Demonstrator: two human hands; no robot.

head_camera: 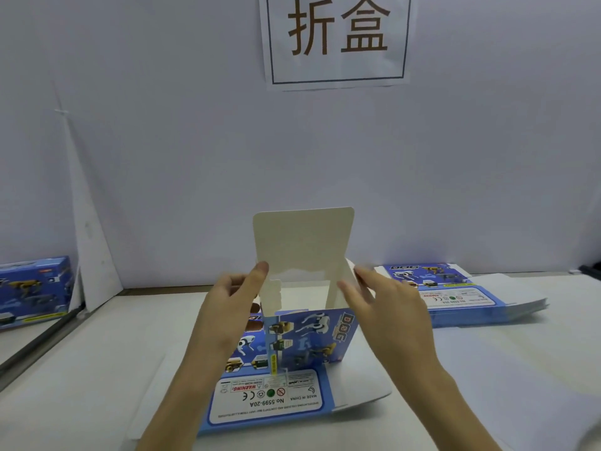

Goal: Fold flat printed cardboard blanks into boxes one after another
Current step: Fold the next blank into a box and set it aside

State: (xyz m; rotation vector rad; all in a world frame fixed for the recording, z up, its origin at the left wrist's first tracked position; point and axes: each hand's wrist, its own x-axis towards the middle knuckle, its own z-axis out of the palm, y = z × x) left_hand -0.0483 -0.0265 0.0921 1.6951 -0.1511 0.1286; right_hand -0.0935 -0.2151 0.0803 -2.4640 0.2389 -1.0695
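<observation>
**Two hands on a half-raised box**

One printed box [305, 340] stands partly formed at the middle of the white table [81, 385], directly in front of the person. Its blue side wall with toy-dog pictures is upright. A wide printed panel reading "No.5599-20A" lies flat on the table towards the person, with plain white flaps spread out to either side. At the far side a tall white flap [304, 242] with rounded corners stands upright above the open top.

Left hand [227, 307]: grip closed on the box. The thumb presses the lower left edge of the tall flap; the fingers go behind the left wall, out of sight.

Right hand [390, 314]: grip on the box's right wall at its top edge, thumb on the inner face, fingers on the outer side. The fingertips are blurred, so the exact contact is unclear.

Several flat blanks [461, 294] lie stacked on the table to the right, well apart from the box. One finished box [32, 291] stands at the far left edge. A paper sign [336, 37] with two large characters hangs on the wall behind.
</observation>
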